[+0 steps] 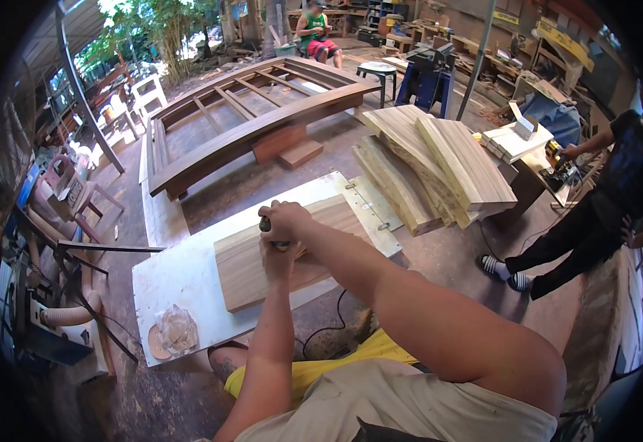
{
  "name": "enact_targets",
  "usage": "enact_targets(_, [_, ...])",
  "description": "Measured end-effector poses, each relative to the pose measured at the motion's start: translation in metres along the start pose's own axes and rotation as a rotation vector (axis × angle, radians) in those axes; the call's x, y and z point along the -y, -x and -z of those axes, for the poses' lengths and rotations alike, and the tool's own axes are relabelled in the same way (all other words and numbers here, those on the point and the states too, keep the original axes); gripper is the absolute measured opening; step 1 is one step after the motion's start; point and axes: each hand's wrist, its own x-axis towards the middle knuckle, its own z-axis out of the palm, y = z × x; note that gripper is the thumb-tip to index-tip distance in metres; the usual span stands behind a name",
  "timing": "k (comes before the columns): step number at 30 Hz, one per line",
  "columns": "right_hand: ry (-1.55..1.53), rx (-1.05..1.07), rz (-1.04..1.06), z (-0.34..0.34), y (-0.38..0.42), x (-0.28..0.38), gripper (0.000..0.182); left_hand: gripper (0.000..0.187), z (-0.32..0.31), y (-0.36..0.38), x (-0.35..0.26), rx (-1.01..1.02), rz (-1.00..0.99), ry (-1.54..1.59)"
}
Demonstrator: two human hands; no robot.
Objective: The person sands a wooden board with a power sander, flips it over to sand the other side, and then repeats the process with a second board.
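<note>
A pale brown wooden board (329,217) lies flat on the white tabletop (181,274). My right hand (289,218) is closed over a small dark tool (265,223) above the board's middle. Just below it, my left hand (278,254) is also closed around the tool. The two hands are close together and cover most of the tool, so its kind cannot be made out. Near the tabletop's left corner, a crumpled clear plastic bag (177,328) sits with a round tan disc (158,345).
Thick wooden slabs (439,158) are stacked beyond the table. A large wooden frame (255,121) lies behind. At right, a co-worker (594,199) holds a yellow power tool (555,153). Another person (317,33) sits at the back. A black cord (341,313) hangs below the table.
</note>
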Motion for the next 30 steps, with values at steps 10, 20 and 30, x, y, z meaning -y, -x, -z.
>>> enact_targets(10, [-0.009, 0.044, -0.009, 0.007, 0.004, 0.003, 0.064, 0.072, -0.001, -0.001, 0.004, 0.000, -0.006, -0.020])
enact_targets(20, [-0.009, 0.052, -0.010, 0.008, 0.004, 0.002, 0.064, 0.075, 0.003, 0.001, -0.006, 0.005, 0.023, 0.002])
enact_targets(30, [0.006, 0.048, -0.003, 0.006, 0.002, 0.001, 0.065, 0.072, 0.003, 0.000, -0.004, 0.003, 0.004, 0.005])
